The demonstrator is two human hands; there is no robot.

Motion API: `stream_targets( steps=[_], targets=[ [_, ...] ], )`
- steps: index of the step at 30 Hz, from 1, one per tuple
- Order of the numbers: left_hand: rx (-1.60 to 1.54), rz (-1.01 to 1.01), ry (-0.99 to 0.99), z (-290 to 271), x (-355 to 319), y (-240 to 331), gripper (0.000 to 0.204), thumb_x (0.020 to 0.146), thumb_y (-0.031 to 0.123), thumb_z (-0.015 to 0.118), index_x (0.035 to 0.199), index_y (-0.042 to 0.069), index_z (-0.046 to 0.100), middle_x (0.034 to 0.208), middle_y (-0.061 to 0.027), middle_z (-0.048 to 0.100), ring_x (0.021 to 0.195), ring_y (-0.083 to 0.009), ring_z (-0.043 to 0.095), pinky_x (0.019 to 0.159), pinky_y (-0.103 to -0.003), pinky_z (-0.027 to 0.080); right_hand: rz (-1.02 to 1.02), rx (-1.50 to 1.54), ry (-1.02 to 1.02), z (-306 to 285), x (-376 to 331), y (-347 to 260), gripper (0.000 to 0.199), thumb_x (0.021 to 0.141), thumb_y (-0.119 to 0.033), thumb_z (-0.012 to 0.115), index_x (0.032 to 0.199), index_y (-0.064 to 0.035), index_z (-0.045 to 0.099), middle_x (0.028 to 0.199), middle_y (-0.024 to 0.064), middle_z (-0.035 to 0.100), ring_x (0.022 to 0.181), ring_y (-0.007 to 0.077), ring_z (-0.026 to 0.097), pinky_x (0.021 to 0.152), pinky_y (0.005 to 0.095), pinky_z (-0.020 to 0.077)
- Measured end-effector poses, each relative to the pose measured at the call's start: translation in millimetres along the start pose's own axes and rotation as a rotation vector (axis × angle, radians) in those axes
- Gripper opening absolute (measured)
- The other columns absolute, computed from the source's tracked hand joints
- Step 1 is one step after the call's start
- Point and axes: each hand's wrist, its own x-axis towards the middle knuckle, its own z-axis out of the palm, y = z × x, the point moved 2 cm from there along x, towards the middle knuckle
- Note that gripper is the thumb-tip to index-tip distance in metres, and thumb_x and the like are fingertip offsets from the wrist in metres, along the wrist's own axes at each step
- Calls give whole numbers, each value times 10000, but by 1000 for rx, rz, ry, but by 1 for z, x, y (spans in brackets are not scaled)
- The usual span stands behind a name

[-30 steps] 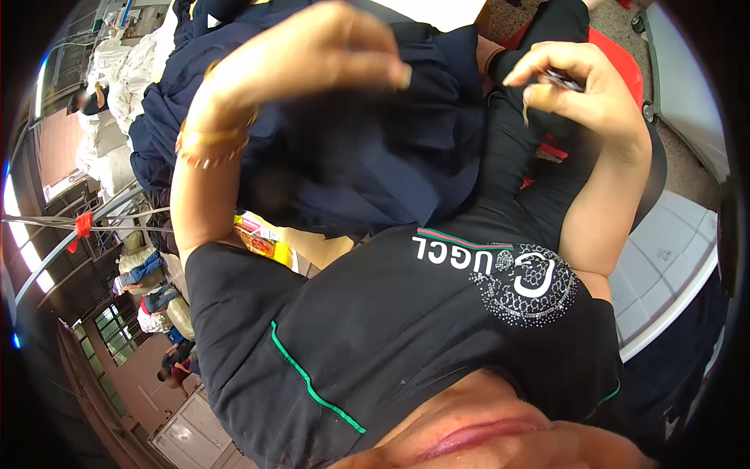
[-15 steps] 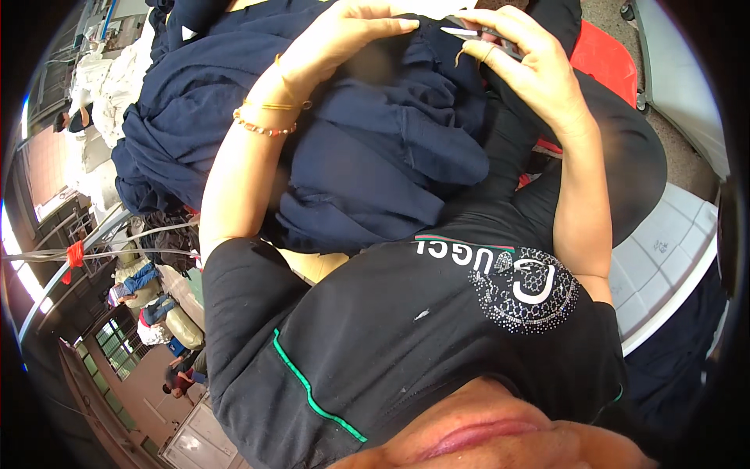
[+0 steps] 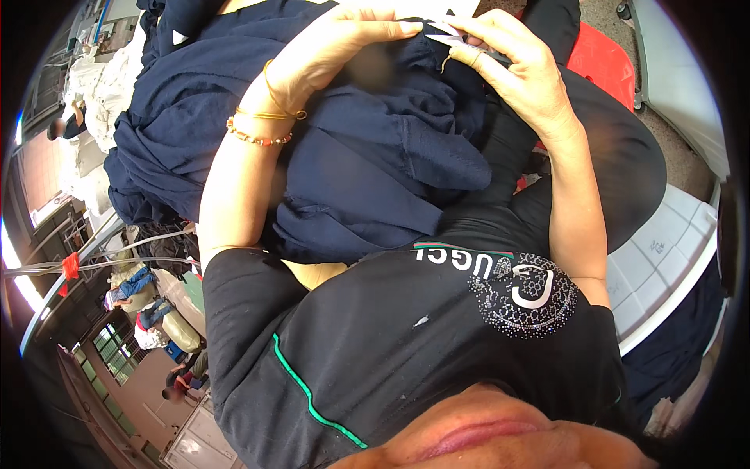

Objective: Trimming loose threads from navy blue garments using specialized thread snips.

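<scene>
A large navy garment or cloth (image 3: pixel 344 156) lies bunched over my lap and the surface in front of me. At its far edge, my left hand (image 3: pixel 344 39) pinches the cloth between thumb and fingers. Close to those fingertips, my right hand (image 3: pixel 527 74) grips small thread snips (image 3: pixel 444 37), whose two pale blades stand apart and point left at the cloth edge. The handles are mostly hidden by my fingers. A thin tan band with a loose end circles a digit of my right hand.
To the right are a red plastic stool or seat (image 3: pixel 601 66), a grey panel on casters (image 3: pixel 680 78) and a white plastic bin (image 3: pixel 664 266). White cloth heaps (image 3: pixel 101 102) lie at the far left. Several people are in the left background, beyond metal rails (image 3: pixel 101 258).
My right hand has shifted slightly left, bringing the snips closer to my left fingertips. Both blades now show spread, where one stood out before. My left hand keeps its pinch.
</scene>
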Motion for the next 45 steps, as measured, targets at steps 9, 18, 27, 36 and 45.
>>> stream_targets(
  steps=[9, 18, 27, 36, 45],
  targets=[
    [-5, -25, -38, 2, -3, 4, 250, 997, 191, 679, 1199, 66, 759, 1130, 23, 754, 1077, -61, 637, 1051, -246, 380, 42, 56, -16, 4, -3, 5, 314, 930, -88, 749, 1236, -25, 719, 925, 39, 649, 846, 136, 610, 793, 253, 482],
    [13, -102, -34, 5, -18, 41, 138, 1005, 84, 667, 1090, -8, 724, 966, 31, 701, 865, -55, 610, 798, -198, 497, 329, 139, -22, 9, -4, 20, 207, 906, -120, 805, 1068, -20, 724, 845, -59, 639, 801, 24, 567, 753, 204, 475],
    [-227, 227, -62, -24, -16, 23, 126, 1010, 73, 648, 1066, -16, 718, 999, 33, 681, 907, -51, 596, 860, -199, 479, 287, 152, 256, 0, 7, 26, 165, 919, -123, 794, 1032, -12, 750, 907, -54, 690, 839, 23, 595, 774, 177, 465],
    [-281, 229, -85, -15, -24, 34, 207, 1001, 44, 626, 1171, -38, 709, 1099, -24, 711, 1003, -105, 633, 957, -225, 484, 14, 82, 114, 14, 29, -41, 374, 882, -40, 779, 1246, -9, 699, 1051, 88, 650, 943, 188, 640, 825, 275, 506],
    [-269, 15, 37, -14, -22, 30, 221, 1000, 43, 611, 1180, -35, 711, 1127, -37, 721, 1014, -111, 640, 974, -232, 480, -86, 8, 97, 18, 32, -36, 325, 887, -39, 777, 1206, -3, 726, 1013, 107, 682, 924, 208, 659, 820, 286, 515]
  ],
)
